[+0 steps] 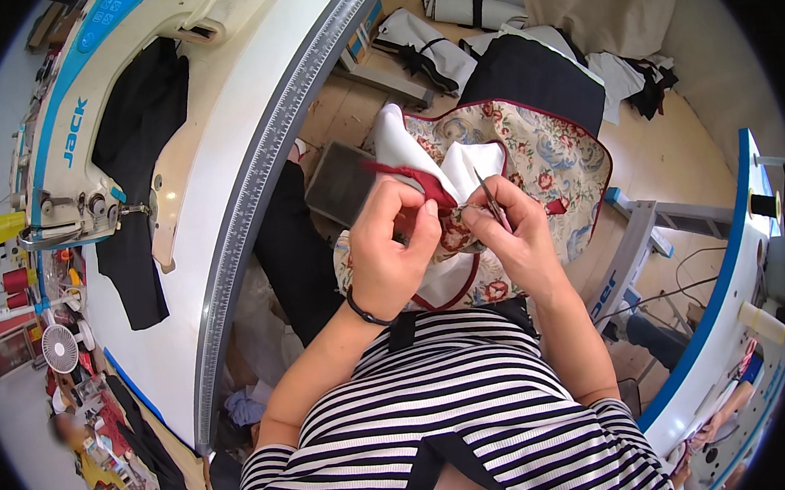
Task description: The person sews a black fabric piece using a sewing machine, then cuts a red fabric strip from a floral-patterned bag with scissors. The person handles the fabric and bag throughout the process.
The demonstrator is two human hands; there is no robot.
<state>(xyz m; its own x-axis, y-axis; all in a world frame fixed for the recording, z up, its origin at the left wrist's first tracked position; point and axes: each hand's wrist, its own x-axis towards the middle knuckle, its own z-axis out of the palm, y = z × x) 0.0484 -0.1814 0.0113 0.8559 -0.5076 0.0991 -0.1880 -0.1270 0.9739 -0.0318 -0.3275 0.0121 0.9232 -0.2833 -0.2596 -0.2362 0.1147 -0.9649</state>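
Note:
A floral fabric piece with dark red edging and a white underside lies across my lap. Its red-edged white corner stands folded up over my left hand. My left hand is closed, with thumb and forefinger pinching the dark red edging. Close beside it, my right hand is closed around a slim pointed metal tool, its tip pointing up and away from me. Whether the tool is a pair of snips or tweezers cannot be made out. My right fingertips also touch the gathered fabric.
At the left stands a white sewing machine with black cloth on its table, whose edge carries a ruler strip. A blue-edged table borders my right side. Cloth bundles lie beyond my lap.

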